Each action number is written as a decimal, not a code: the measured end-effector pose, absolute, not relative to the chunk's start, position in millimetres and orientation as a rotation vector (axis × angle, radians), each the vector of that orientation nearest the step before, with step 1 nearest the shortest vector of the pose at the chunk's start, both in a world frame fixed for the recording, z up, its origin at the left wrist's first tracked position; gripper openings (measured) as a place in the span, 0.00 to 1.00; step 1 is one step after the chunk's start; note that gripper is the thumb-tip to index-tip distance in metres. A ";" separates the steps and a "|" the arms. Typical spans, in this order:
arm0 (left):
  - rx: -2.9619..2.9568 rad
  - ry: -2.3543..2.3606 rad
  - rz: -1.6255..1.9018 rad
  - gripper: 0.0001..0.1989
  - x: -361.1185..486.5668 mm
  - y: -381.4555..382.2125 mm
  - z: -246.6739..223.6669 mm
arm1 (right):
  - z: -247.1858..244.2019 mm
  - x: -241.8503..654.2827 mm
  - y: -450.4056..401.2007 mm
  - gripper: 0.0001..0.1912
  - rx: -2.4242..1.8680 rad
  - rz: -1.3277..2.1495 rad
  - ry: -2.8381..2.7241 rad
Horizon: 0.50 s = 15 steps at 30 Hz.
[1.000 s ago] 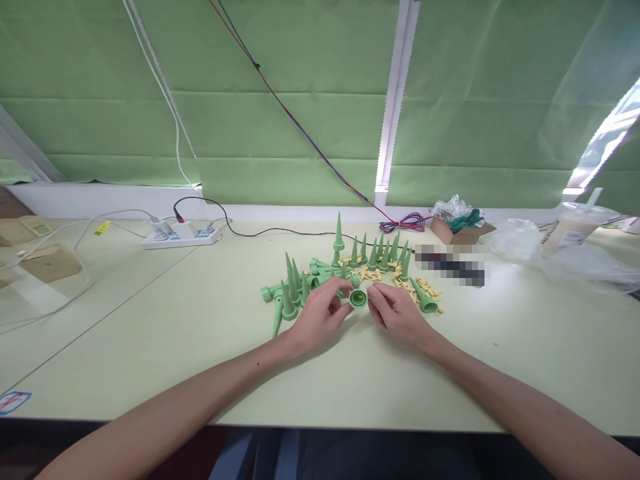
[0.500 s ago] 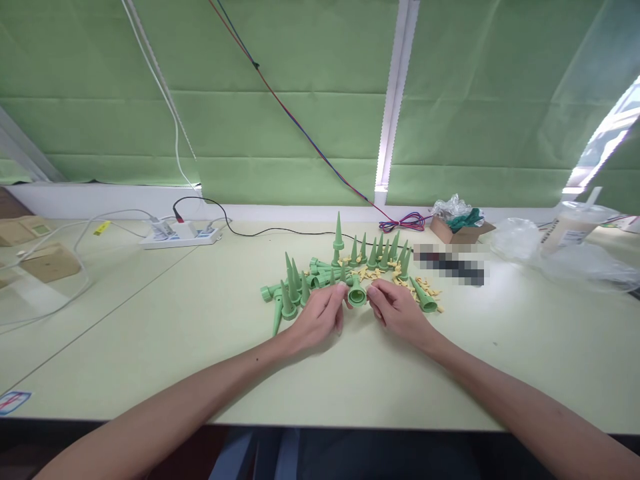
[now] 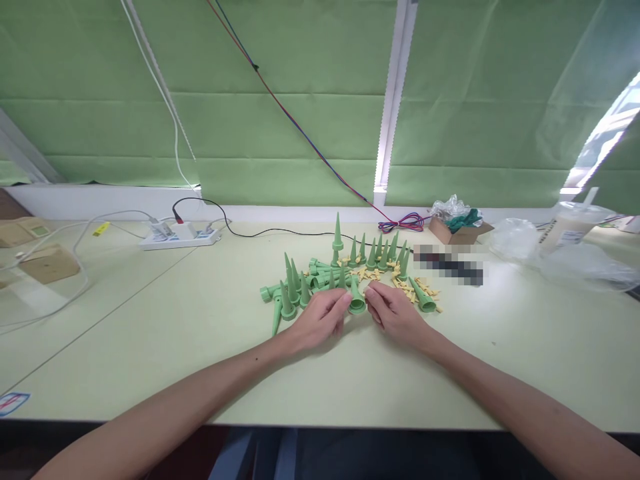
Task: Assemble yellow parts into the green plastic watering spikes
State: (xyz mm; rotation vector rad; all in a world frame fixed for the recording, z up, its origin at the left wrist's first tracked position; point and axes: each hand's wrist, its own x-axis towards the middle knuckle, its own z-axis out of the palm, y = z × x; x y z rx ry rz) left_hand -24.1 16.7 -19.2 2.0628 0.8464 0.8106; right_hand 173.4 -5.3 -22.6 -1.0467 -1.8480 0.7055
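My left hand [image 3: 321,317] is closed on a green cone-shaped plastic spike [image 3: 357,304], its hollow wide end facing me and its point tilted up and away. Just right of the spike, my right hand [image 3: 398,313] is pinched by its rim; whatever sits between those fingertips is hidden. Several like spikes stand upright behind my hands, among them a tall one [image 3: 338,233], and more lie in a pile to the left. Small yellow plastic pieces [image 3: 370,273] are scattered among them. Another green spike [image 3: 423,296] lies on its side, right of my right hand.
A white power strip [image 3: 181,235] with cables sits at the back left of the table [image 3: 150,347]. At the back right are a cardboard box [image 3: 459,232] holding plastic wrap, a clear bag [image 3: 516,239] and a cup with a straw [image 3: 573,227]. Coiled wire [image 3: 403,222] lies near the wall.
The spike in my left hand has tipped, its wide end moving slightly down and its pointed side now showing above. My right hand stays close to its rim.
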 end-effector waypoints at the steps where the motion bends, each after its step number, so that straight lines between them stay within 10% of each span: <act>1: 2.087 0.841 0.811 0.26 -24.1 16.9 -18.8 | -22.7 173.6 -5.0 0.22 -1.049 0.698 -1.853; 15: 2.300 0.865 0.807 0.15 -23.8 16.9 -19.9 | -27.8 176.4 -1.3 0.23 -1.110 0.656 -1.884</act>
